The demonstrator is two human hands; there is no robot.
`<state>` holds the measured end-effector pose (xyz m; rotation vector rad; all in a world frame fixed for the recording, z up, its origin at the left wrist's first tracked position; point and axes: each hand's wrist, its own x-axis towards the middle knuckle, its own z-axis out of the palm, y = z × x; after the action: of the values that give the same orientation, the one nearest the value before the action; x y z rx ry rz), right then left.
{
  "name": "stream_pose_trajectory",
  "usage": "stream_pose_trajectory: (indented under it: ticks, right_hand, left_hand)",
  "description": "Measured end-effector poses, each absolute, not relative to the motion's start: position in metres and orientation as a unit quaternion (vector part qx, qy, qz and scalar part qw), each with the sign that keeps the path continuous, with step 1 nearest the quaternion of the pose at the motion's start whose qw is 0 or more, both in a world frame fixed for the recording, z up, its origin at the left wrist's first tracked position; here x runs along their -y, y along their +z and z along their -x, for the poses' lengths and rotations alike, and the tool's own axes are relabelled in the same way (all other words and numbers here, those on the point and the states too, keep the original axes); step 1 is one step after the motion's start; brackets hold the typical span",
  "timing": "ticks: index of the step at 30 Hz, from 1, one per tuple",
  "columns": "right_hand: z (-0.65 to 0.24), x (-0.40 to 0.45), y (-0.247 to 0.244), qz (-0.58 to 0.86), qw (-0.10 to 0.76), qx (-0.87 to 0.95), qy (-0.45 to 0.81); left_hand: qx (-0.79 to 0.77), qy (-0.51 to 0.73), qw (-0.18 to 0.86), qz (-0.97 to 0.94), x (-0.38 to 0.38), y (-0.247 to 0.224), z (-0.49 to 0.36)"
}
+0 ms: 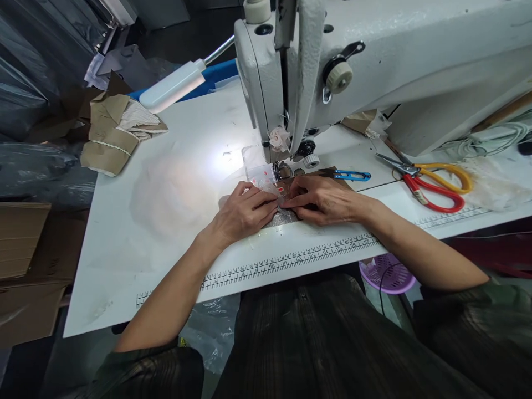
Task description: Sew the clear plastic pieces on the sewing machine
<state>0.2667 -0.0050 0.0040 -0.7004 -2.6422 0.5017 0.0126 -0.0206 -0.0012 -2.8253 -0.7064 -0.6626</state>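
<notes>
A sewing machine (266, 83) stands over a white table, its needle area just beyond my hands. Thin, sheer fabric (261, 176) with small red marks lies below the needle and reaches toward me. My left hand (248, 209) rests on its near part, fingers bent together and pressed on the material. From the right, my right hand (322, 199) pinches the same fabric close to my left fingertips. The fingertips nearly meet, and they hide part of the cloth. A pale fabric flower (279, 138) sits on the machine head above the needle.
Blue thread snips (352, 175) lie beyond my right hand. Scissors with red and yellow handles (436, 180) are further right. A lamp (172, 87) reaches over the table's back left, near a wrapped bundle (110, 133). A ruler strip (272, 266) runs along the front edge.
</notes>
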Motion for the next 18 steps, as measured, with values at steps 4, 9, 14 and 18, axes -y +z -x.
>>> stream_pose_trajectory:
  ticks: [4, 9, 14, 18]
  right_hand:
    - [-0.2665, 0.0065, 0.0061, 0.252, 0.168, 0.934, 0.189]
    - [-0.2674, 0.0059, 0.0067, 0.248, 0.161, 0.940, 0.171]
    - [-0.2655, 0.0065, 0.0060, 0.234, 0.154, 0.950, 0.140]
    - [-0.2629, 0.0075, 0.0046, 0.225, 0.168, 0.953, 0.111]
  left_hand:
    - [0.245, -0.212, 0.072, 0.943, 0.0211, -0.0011, -0.0122]
    - [0.252, -0.209, 0.060, 0.943, 0.0205, -0.0021, -0.0114]
    - [0.255, -0.205, 0.042, 0.944, 0.0202, -0.0011, -0.0107]
    - [0.251, -0.212, 0.021, 0.944, 0.0211, 0.0036, -0.0106]
